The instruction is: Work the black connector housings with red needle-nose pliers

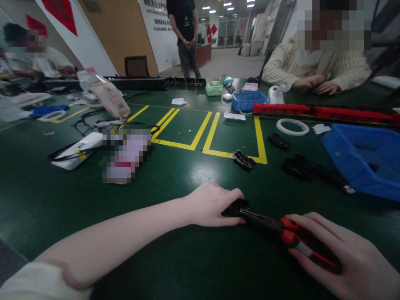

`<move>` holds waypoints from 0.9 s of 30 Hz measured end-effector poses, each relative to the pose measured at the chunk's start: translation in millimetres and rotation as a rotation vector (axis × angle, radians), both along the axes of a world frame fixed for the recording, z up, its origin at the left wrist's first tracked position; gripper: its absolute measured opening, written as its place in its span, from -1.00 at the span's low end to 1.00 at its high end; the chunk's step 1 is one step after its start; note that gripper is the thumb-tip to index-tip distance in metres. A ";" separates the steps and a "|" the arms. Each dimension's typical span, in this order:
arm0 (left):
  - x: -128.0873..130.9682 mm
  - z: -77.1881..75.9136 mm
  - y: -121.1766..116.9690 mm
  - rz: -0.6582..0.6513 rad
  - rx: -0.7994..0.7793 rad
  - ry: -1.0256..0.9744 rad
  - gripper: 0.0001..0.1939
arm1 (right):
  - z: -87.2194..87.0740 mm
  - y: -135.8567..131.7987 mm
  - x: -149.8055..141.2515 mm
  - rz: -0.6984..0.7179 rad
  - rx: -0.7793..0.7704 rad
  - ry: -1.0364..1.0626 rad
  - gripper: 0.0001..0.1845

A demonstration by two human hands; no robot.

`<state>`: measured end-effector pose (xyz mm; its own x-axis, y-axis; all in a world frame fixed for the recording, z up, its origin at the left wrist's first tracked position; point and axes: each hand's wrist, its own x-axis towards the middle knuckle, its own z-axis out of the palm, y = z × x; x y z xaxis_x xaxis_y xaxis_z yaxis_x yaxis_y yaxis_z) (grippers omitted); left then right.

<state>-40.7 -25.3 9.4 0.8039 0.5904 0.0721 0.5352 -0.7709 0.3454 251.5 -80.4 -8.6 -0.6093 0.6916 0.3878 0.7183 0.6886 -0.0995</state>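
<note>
My left hand (pixel 215 206) is closed around a small black plastic part (pixel 235 208) above the green table. In my right hand (pixel 346 250) are long-nose pliers (pixel 286 229) with red and black handles, gripped from the right side. Their dark jaws point left and their tips meet the black part at my left fingers. Whether the jaws clamp it, I cannot tell. Beyond my hands, another black part (pixel 243 159) lies across the yellow tape, and several more black pieces (pixel 300 167) lie to the right.
A blue bin (pixel 368 158) stands at the right, near a roll of white tape (pixel 292 127). Long red strips (pixel 281 109) and a smaller blue basket (pixel 246 101) are farther back. At left lie a phone (pixel 129 158), a white power bank (pixel 78 151) and a bottle (pixel 109 96). Other people are around the table.
</note>
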 end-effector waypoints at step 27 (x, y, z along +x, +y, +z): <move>-0.7 0.8 -1.6 0.001 -0.086 -0.033 -0.63 | -1.1 0.9 1.8 0.034 0.086 -0.016 -0.55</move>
